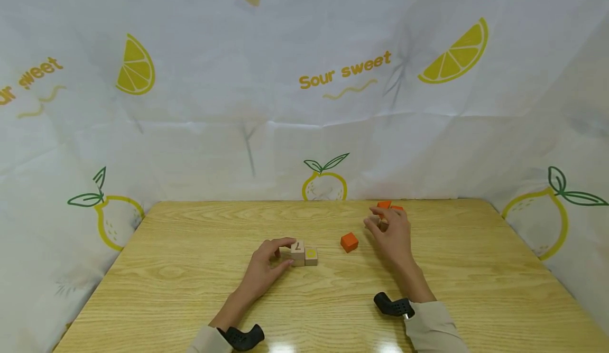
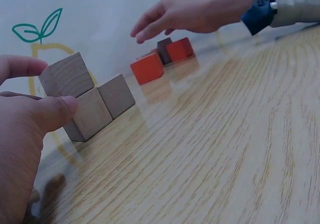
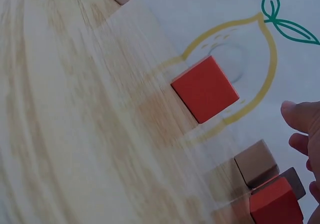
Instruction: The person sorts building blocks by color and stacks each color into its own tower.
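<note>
My left hand (image 1: 265, 268) holds two stacked wooden cubes at their left side, forefinger at the upper cube (image 2: 67, 77) and thumb at the lower cube (image 2: 92, 113). A dark 7-like mark shows on top of the stack. Against its right side stands a third wooden cube (image 1: 311, 256) with a yellow mark on top. My right hand (image 1: 396, 237) hovers, fingers loosely bent and holding nothing, above a group at the back right. That group has a wooden block (image 3: 256, 163) and orange blocks (image 3: 276, 201), partly hidden by the hand in the head view.
Between the hands a single orange cube (image 1: 349, 242) sits on the wood-grain table (image 1: 214, 226). Behind the table's far edge hangs a white lemon-print cloth (image 1: 214, 152). Black wrist-worn devices (image 1: 394, 305) sit at both sleeves.
</note>
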A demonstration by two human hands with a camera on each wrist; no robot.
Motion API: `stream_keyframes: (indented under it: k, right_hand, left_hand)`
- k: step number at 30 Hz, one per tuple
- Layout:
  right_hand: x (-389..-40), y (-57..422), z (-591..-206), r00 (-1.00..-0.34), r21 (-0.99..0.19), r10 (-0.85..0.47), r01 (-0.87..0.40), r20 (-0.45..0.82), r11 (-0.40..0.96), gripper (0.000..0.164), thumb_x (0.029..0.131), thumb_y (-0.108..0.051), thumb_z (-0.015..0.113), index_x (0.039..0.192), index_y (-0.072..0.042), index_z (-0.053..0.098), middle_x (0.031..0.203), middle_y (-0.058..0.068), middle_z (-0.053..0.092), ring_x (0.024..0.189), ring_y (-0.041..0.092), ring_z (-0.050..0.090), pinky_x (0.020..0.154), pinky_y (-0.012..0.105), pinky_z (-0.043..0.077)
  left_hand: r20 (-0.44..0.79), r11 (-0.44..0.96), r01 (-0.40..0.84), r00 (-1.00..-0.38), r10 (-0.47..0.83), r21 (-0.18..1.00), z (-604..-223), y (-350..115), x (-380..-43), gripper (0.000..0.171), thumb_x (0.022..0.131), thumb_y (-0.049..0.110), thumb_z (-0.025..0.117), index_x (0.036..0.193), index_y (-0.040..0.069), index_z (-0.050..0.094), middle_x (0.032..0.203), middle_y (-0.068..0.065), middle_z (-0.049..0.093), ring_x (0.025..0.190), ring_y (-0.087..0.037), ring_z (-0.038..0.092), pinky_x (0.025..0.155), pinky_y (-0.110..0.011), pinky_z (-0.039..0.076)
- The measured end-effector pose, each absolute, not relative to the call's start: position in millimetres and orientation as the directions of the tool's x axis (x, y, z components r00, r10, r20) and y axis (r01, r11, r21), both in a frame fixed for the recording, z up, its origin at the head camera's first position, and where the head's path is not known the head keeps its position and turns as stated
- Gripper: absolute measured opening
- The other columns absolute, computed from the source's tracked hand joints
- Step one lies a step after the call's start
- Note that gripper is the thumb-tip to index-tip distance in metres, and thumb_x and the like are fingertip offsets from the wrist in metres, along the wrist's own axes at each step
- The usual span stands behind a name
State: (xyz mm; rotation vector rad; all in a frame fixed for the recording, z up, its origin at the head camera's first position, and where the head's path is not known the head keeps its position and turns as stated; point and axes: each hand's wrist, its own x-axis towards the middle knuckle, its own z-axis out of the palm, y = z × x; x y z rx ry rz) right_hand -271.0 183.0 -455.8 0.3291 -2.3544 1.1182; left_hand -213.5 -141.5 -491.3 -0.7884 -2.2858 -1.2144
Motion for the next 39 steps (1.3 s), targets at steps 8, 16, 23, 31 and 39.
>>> stream_keyframes:
  k: [8,16,23,31,39]
  right_hand:
    - [-271,187,-463,-0.839,-0.618,0.019,-0.386,0.544,0.685,0.036,0.086,-0.015,0.074,0.118,-0.001,0.065,0.100,0.018,0.066,0.104,0.033,0.041,0.089,0.056,0.026]
    - [-270,188,-465,-0.814,-0.573,0.036,-0.375,0.579,0.728,0.037,0.085,-0.017,0.074,0.115,0.002,0.066,0.092,0.020,0.067,0.106,0.038,0.040,0.087,0.059,0.021]
    - [-270,188,-469,-0.837,-0.556,0.044,-0.323,0.546,0.766,0.040,0.082,-0.018,0.077,0.116,0.001,0.066,0.093,0.018,0.066,0.110,0.041,0.038,0.088,0.060,0.020]
    - [-271,189,-472,-0.861,-0.545,0.057,-0.268,0.506,0.795,0.041,0.084,-0.021,0.075,0.118,0.001,0.064,0.103,0.020,0.064,0.113,0.041,0.035,0.085,0.059,0.018]
    - [-271,189,-474,-0.856,-0.541,0.041,-0.287,0.515,0.791,0.039,0.085,-0.016,0.073,0.119,0.002,0.064,0.106,0.023,0.062,0.110,0.042,0.034,0.085,0.059,0.018]
  left_hand:
    - [0.610,0.445,0.664,-0.741,0.282,0.601,-491,-141,-214,0.053,0.080,0.008,0.077,0.128,0.020,0.059,0.108,0.007,0.062,0.076,-0.017,0.047,0.065,-0.030,0.040]
    - [0.599,0.450,0.655,-0.749,0.283,0.607,-489,-141,-213,0.052,0.080,0.008,0.077,0.128,0.019,0.060,0.109,0.007,0.062,0.076,-0.017,0.047,0.065,-0.030,0.040]
    - [0.584,0.453,0.641,-0.762,0.280,0.619,-489,-141,-212,0.051,0.080,0.009,0.077,0.128,0.019,0.060,0.110,0.007,0.062,0.076,-0.016,0.048,0.066,-0.029,0.040]
    - [0.587,0.450,0.645,-0.759,0.282,0.618,-490,-141,-213,0.053,0.080,0.008,0.077,0.128,0.020,0.059,0.110,0.007,0.062,0.076,-0.017,0.048,0.066,-0.030,0.040]
    - [0.590,0.452,0.649,-0.756,0.286,0.612,-489,-142,-213,0.052,0.080,0.009,0.077,0.128,0.018,0.060,0.110,0.006,0.062,0.076,-0.016,0.047,0.066,-0.030,0.040]
